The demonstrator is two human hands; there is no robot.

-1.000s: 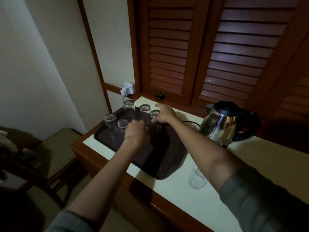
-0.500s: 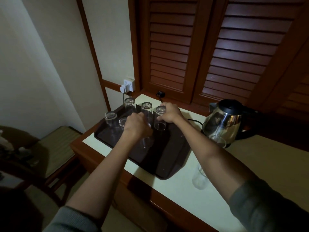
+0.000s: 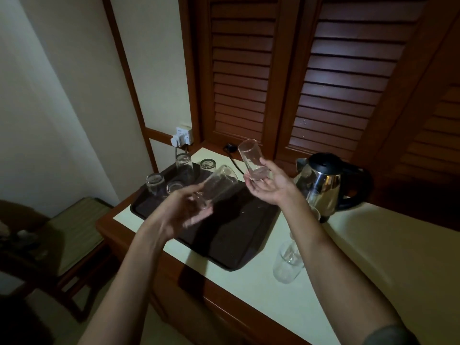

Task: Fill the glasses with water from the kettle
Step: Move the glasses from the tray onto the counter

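Dim cream counter (image 3: pixel 373 245). Left hand (image 3: pixel 184 210) grips a tilted glass (image 3: pixel 219 183), right hand (image 3: pixel 268 188) grips a second glass (image 3: pixel 251 158) by its base, both above the tray (image 3: pixel 236 235). Kettle (image 3: pixel 326 185) sits right of the right hand, untouched. No water visible in either; all pouring left.

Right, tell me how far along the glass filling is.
Done: at least one glass stands on the counter, apparently empty. In hand: the left hand and right hand each hold a tilted glass. Left: four glasses on the tray, and all pouring; the kettle sits untouched.
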